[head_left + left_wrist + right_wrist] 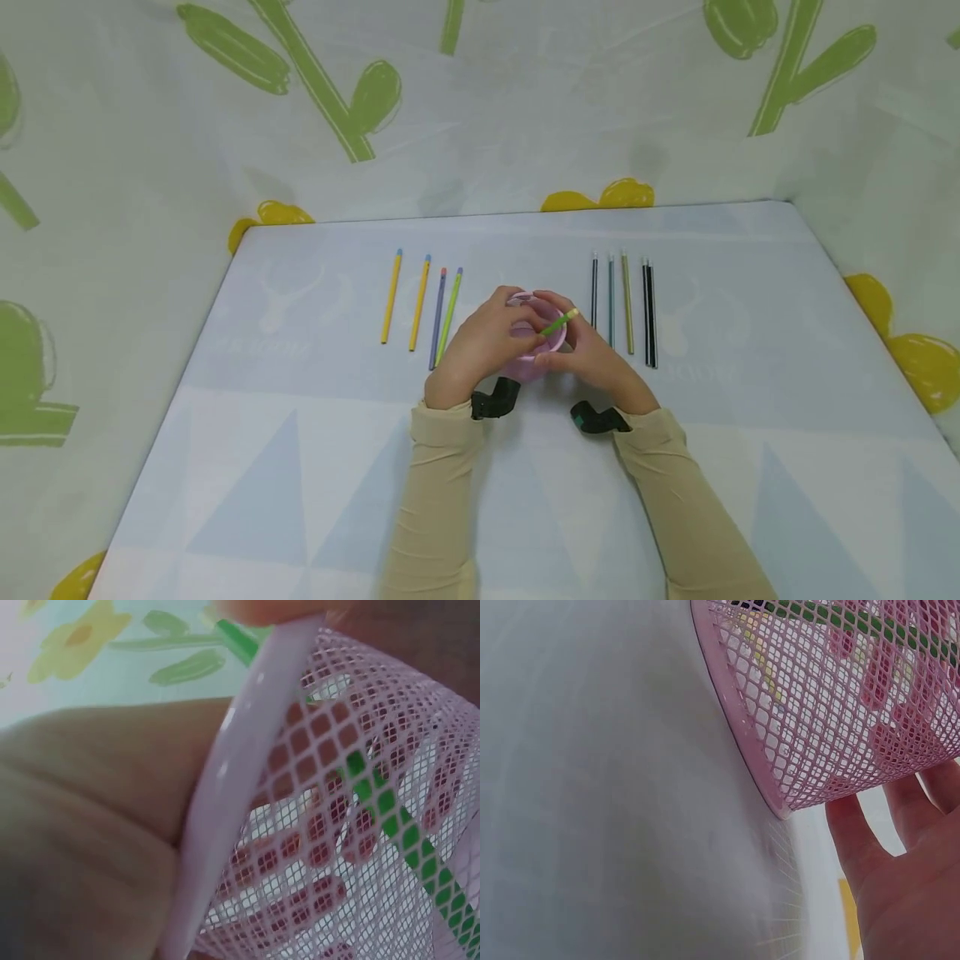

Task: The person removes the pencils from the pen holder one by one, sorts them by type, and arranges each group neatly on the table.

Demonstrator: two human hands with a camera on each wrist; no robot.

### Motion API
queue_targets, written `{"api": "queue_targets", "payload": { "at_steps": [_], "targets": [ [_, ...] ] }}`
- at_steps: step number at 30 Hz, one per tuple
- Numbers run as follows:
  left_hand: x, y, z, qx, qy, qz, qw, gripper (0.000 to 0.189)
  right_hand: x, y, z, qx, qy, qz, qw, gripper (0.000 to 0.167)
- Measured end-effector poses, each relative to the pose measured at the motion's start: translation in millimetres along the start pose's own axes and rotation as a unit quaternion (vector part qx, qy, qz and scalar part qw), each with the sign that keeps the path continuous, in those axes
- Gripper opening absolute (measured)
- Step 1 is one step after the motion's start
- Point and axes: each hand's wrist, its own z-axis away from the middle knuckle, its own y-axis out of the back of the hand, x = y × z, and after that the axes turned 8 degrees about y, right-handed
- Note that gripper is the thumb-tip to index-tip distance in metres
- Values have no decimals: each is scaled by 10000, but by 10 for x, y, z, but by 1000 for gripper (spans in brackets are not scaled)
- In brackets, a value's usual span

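A pink mesh pencil cup [528, 367] is tilted between the two hands, its smooth rim [225, 772] close up in the left wrist view. My right hand [600, 360] holds the cup from the right, fingers against the mesh [870, 750]. Reaching over the rim, my left hand [487, 337] has its thumb and fingers inside the opening, where they pinch a green pencil [558, 322]. That pencil slants across the cup's inside, seen through the mesh in the left wrist view, and its pale end sticks out past the rim.
Left of the hands lie two yellow pencils [391, 296], a purple pencil [438, 317] and a lime green pencil [450, 312]. To the right, several dark pencils [649, 312], a teal one [611, 300] and an olive one [627, 302] lie side by side. Patterned cloth covers the table [337, 450].
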Motion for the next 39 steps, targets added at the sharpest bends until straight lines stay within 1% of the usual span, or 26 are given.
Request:
{"api": "queue_targets", "payload": {
  "at_steps": [5, 8, 13, 16, 18, 19, 21, 24, 29, 34, 36, 38, 39],
  "targets": [
    [-8, 34, 13, -105, 235, 334, 9991, 11, 16, 3, 9, 7, -23, -98, 9999, 74],
    [-36, 79, 45, -49, 320, 698, 9970, 13, 7, -4, 11, 45, -82, -43, 9999, 75],
    [-95, 182, 101, 119, 422, 1316, 9903, 18, -5, 0, 15, 91, -150, -23, 9998, 76],
    [-116, 242, 116, 313, 393, 1457, 9881, 22, -3, 10, 12, 79, -93, -16, 9999, 75],
    [-130, 271, 118, 567, 329, 1524, 9861, 24, -5, 10, 9, 86, -56, 33, 9999, 74],
    [-136, 282, 120, 735, 273, 1612, 9838, 24, -8, 8, 7, 100, -62, 54, 9999, 74],
    [-154, 296, 122, 1117, 183, 1813, 9769, 24, -17, 0, 2, 134, -80, 115, 9998, 74],
    [-180, 311, 131, 1632, 41, 2157, 9627, 22, -26, -14, -7, 163, -117, 140, 9997, 74],
    [-186, 350, 152, 2228, -33, 2630, 9387, 22, -28, -25, -22, 162, -107, 107, 9998, 74],
    [-172, 395, 176, 2569, -157, 3173, 9127, 22, -24, -31, -23, 177, -163, 180, 9995, 73],
    [-189, 407, 182, 2644, -152, 3280, 9068, 22, -23, -32, -21, 183, -181, 202, 9995, 73],
    [-217, 414, 183, 2675, -102, 3378, 9024, 23, -22, -31, -17, 186, -188, 202, 9994, 73],
    [-233, 416, 184, 2691, -55, 3388, 9015, 23, -22, -30, -15, 183, -186, 193, 9995, 74]
  ]
}}
